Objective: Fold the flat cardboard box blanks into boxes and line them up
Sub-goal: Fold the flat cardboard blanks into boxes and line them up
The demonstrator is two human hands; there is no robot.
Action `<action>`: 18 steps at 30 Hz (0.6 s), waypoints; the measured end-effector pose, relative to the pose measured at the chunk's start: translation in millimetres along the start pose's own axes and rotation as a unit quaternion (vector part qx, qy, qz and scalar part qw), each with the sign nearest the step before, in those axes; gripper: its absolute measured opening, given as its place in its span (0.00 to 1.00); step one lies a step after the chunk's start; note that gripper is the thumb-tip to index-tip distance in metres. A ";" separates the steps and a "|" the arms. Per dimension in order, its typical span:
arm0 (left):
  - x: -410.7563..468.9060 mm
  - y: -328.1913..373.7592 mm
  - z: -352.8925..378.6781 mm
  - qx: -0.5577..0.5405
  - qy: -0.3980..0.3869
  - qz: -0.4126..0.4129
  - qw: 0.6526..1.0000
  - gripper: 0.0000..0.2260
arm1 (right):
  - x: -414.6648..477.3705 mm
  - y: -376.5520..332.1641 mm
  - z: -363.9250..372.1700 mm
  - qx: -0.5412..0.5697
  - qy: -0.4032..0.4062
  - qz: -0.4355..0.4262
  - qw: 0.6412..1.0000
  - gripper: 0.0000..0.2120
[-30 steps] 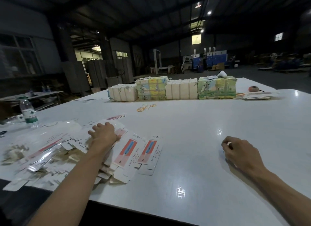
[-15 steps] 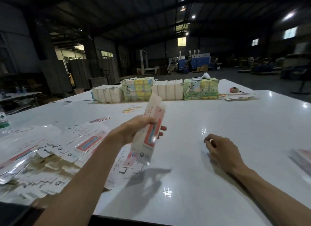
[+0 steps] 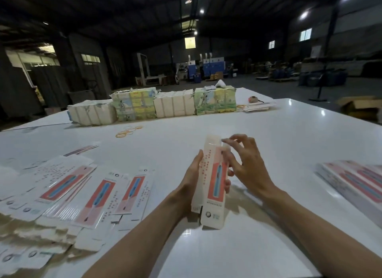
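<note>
Left grip [image 3: 191, 182] wraps the box blank [image 3: 215, 182] around its middle, thumb up along the left edge, other fingers behind it, tips poking out on the right side. Right grip [image 3: 250, 170] is wide, fingers spread and mostly straight, fingertips [image 3: 226, 141] touching the top flap of the blank; it pinches nothing that I can see. Blank is partly popped open into a long narrow sleeve, red-and-blue printed face toward the camera, standing roughly upright and leaning away, top flap sticking up, bottom flaps loose. Cannot tell if its lower end touches the bench [image 3: 279, 137] or hangs just above it. It sits in front of the person, near the bench's near edge, between both forearms. Left of it, a messy pile of flat blanks [image 3: 99, 197] spread over the bench, overlapping, some printed side up. At the right edge, folded boxes [image 3: 355, 180] lie side by side, touching. Farther back, loose rubber bands [image 3: 127, 131] on the surface, then a row of wrapped bundles [image 3: 173, 105] across the far side. Dim warehouse behind.
</note>
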State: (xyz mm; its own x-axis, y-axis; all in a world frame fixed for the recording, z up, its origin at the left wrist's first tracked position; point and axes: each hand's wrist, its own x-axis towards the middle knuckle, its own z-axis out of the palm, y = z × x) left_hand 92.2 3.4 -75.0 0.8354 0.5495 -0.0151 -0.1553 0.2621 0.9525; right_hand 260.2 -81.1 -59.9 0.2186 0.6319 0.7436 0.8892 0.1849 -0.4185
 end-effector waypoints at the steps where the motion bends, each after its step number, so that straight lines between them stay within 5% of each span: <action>1: -1.1 0.0 1.0 -0.003 0.005 0.007 1.000 0.32 | 0.1 -0.9 0.2 -0.008 -0.023 -0.001 1.000 0.17; 18: -11.3 7.8 10.8 0.008 -0.046 -0.018 0.999 0.36 | 13.2 -7.0 -15.7 0.132 -0.001 0.053 0.990 0.02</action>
State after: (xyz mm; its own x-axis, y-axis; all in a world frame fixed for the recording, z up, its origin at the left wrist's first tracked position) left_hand 87.3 -9.3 -64.1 0.8857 0.4638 -0.0217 -0.1162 0.2667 0.9568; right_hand 263.2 -85.9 -39.0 0.3046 0.6599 0.6869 0.7250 0.3071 -0.6165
